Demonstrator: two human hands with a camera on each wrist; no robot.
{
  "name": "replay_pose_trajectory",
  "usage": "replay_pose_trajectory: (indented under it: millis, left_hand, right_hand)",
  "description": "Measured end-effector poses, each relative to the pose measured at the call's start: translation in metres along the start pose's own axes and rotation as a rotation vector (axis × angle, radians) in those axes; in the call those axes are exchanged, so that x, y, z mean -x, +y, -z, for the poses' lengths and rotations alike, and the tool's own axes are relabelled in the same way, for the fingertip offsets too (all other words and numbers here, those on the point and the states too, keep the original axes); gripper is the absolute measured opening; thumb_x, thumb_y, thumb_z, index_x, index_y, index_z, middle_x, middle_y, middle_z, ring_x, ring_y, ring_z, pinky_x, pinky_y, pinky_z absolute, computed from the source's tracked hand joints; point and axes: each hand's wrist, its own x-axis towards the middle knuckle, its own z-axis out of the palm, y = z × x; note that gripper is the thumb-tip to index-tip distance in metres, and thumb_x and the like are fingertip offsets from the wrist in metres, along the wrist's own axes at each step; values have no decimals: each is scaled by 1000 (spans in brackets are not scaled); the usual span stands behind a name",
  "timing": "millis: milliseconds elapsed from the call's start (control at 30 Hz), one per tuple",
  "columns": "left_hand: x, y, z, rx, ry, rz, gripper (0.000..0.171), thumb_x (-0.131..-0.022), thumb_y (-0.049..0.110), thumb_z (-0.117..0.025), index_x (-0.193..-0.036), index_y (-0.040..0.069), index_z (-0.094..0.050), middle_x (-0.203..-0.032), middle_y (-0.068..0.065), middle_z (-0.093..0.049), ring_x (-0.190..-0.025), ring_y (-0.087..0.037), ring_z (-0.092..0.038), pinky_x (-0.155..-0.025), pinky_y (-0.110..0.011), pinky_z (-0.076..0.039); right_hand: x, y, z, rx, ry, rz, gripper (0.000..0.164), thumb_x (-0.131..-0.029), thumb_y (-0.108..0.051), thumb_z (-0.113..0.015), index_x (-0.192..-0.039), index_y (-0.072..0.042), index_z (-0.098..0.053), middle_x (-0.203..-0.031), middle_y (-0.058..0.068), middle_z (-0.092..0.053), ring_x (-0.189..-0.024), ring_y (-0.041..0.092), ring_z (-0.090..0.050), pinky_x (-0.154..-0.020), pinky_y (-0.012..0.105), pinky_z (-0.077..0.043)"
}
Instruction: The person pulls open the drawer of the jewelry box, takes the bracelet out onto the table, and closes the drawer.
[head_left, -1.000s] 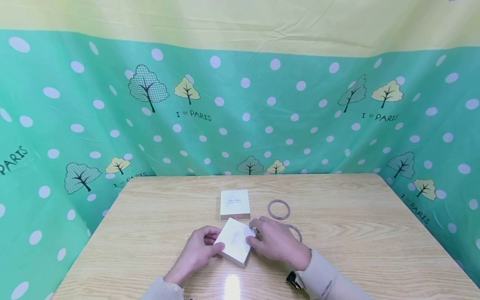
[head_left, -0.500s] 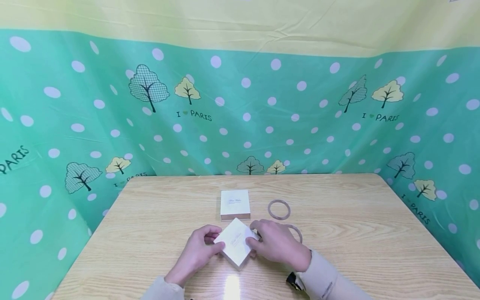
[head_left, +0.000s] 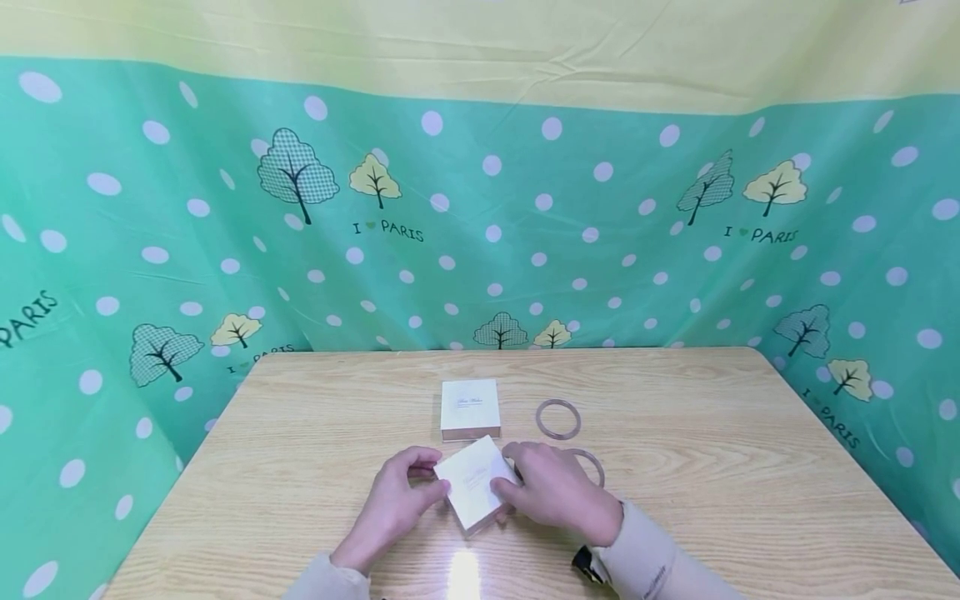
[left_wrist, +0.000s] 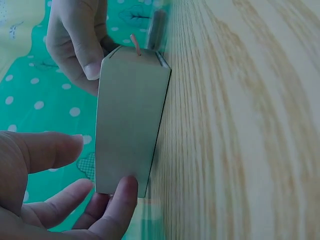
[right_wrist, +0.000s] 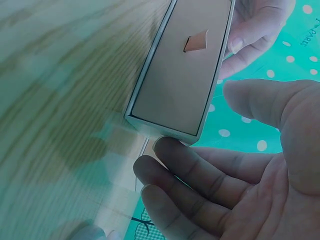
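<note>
A small white drawer box (head_left: 474, 482) with faint script on its lid sits cornerwise between both hands, low at the tabletop. A short pink pull tab (right_wrist: 196, 42) sticks out of one side. My left hand (head_left: 399, 498) touches the box's left side with its fingertips; in the left wrist view its thumb stands apart from the box (left_wrist: 125, 120). My right hand (head_left: 557, 493) holds the opposite side, thumb over the lid edge and fingertips at a lower corner. Some right fingers are hidden behind the box in the left wrist view.
A second white box (head_left: 470, 405) lies flat just behind. To its right is a translucent bangle (head_left: 538, 419); another bangle (head_left: 599, 469) is partly covered by my right hand. A wooden table (head_left: 337, 400) bears everything, with a green dotted curtain (head_left: 480, 250) behind it.
The box has turned clockwise between my hands, its far corner swinging to the right. Both hands stay nearly in place. The second box and the bangles have not moved.
</note>
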Motion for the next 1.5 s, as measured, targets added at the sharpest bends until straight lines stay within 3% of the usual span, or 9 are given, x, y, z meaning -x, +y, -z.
replay_pose_trajectory:
  millis: [167, 400, 800, 1100, 1500]
  left_hand:
    - [0, 0, -1, 24, 10, -1, 47, -75, 13, -78, -116, 1, -60, -110, -10, -59, -104, -26, -56, -85, -37, -52]
    - [0, -1, -2, 102, 8, -12, 47, -72, 0, -76, -115, -4, -58, -105, -13, -53, -101, -27, -56, -85, -24, -53]
    - [1, -2, -2, 54, -4, -11, 47, -74, 6, -76, -116, -1, -58, -104, -10, -58, -98, -25, -58, -86, -34, -53]
    - [2, -1, -3, 137, -43, -15, 52, -75, 2, -75, -121, -6, -53, -115, -19, -56, -107, -33, -58, -86, -25, -53]
    - [4, -1, -2, 138, -66, -16, 52, -77, 3, -76, -123, -5, -54, -125, -23, -52, -108, -38, -58, -82, -23, -54]
  right_hand:
    - [1, -1, 0, 2, -12, -12, 24, -86, -35, -66, -91, -12, -63, -63, -9, -46, -51, 5, -41, -40, 22, -36]
    - [1, -3, 0, 7, -15, -14, 23, -84, -34, -69, -90, -12, -63, -64, -10, -47, -52, 5, -41, -41, 22, -35]
    - [2, -4, 0, 15, -21, -26, 25, -83, -35, -71, -89, -13, -63, -62, -10, -47, -51, 5, -41, -41, 22, -35]
    - [4, -6, 2, 1, -62, -40, 31, -82, -39, -70, -89, -10, -62, -58, -10, -47, -46, 4, -42, -39, 22, -36]
    - [6, -8, 0, -46, -60, -55, 28, -80, -39, -72, -81, -15, -58, -57, -13, -50, -44, 2, -46, -41, 22, -38]
